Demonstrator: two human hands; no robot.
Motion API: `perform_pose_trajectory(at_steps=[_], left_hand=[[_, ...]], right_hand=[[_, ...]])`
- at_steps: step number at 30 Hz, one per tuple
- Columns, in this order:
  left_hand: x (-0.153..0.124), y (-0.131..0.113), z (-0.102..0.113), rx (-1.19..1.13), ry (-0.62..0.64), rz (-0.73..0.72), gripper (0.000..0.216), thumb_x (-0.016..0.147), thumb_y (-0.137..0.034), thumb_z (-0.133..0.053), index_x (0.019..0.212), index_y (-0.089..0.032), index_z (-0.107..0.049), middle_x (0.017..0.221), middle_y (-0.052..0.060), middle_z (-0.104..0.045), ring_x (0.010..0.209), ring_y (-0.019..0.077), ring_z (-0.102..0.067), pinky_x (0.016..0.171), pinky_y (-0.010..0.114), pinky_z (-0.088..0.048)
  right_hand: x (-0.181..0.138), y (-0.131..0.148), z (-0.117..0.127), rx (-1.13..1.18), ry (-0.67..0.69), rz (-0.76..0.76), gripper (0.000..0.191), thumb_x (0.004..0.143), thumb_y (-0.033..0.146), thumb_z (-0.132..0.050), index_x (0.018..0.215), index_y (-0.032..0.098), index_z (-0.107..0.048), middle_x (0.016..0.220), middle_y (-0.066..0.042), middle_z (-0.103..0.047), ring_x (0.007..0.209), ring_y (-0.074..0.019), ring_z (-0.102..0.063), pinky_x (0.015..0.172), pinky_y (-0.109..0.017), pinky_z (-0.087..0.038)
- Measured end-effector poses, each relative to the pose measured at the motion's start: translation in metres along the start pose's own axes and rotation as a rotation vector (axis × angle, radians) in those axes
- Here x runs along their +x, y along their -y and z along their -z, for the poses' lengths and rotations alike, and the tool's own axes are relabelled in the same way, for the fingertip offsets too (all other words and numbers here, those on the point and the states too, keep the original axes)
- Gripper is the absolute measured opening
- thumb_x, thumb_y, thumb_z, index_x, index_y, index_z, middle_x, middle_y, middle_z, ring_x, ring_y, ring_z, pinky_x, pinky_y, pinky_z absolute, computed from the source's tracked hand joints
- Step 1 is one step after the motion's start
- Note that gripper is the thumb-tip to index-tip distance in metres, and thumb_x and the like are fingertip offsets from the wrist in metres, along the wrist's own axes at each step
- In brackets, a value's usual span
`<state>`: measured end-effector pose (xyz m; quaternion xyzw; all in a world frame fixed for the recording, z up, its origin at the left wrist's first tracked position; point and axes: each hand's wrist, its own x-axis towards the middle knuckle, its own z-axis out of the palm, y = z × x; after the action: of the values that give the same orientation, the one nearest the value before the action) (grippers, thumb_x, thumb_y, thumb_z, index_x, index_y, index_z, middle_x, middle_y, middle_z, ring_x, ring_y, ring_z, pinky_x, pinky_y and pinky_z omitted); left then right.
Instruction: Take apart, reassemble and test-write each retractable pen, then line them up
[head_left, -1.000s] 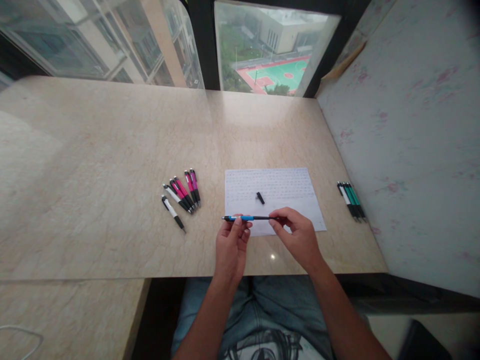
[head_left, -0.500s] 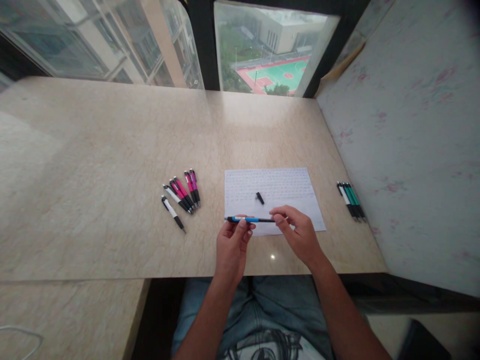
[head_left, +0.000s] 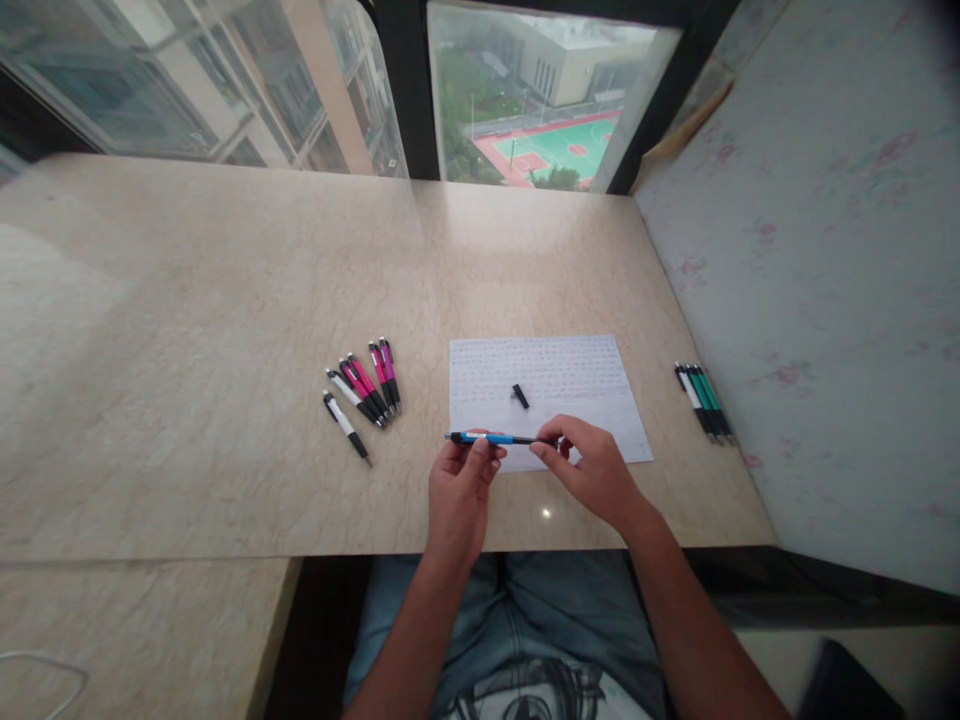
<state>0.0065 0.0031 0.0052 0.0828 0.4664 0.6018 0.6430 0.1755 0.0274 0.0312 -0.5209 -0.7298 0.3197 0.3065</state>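
My left hand (head_left: 459, 490) is closed around a blue pen (head_left: 499, 438), which lies level above the lower edge of the paper. The pen's black clip end points left. From the right end of its blue barrel sticks a thin dark part, which looks like the refill. My right hand (head_left: 589, 465) pinches that dark part between thumb and forefinger. Just beyond the hands, a small black piece (head_left: 520, 396), perhaps the pen's grip section, lies on the sheet of lined, handwritten paper (head_left: 472, 370).
To the left lie several pens: white-and-black ones (head_left: 346, 428) and pink or purple ones (head_left: 365, 383). White and green pens (head_left: 703, 402) form a row at the right, near the patterned wall (head_left: 825, 300). The stone-look counter (head_left: 225, 400) ends in front of my lap; windows stand behind.
My right hand has moved slightly left along the thin dark part, and its fingers now pinch it nearer the blue barrel. My left hand and the pen have shifted slightly left.
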Motion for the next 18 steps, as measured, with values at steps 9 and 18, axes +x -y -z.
perform_pose_trajectory(at_steps=[9,18], left_hand=[[-0.0005,0.0008,0.0005,0.032,0.004,-0.010,0.027,0.069,-0.029,-0.084,0.087,-0.015,-0.069,0.079,0.000,-0.068,0.067,0.0084,-0.065,0.066,0.019,-0.050],[0.0001,0.0006,-0.0001,0.037,-0.008,-0.021,0.028,0.068,-0.029,-0.084,0.087,-0.015,-0.068,0.078,0.000,-0.068,0.068,0.0090,-0.065,0.066,0.019,-0.050]], right_hand=[[0.0023,0.0001,0.0006,-0.030,-0.018,0.037,0.023,0.094,0.037,-0.055,0.079,0.020,-0.059,0.074,-0.002,-0.063,0.067,-0.0151,-0.057,0.060,-0.027,-0.043],[0.0023,0.0022,0.0010,-0.032,-0.014,0.087,0.016,0.092,0.035,-0.058,0.083,0.021,-0.060,0.078,-0.003,-0.063,0.070,-0.0163,-0.056,0.060,-0.027,-0.044]])
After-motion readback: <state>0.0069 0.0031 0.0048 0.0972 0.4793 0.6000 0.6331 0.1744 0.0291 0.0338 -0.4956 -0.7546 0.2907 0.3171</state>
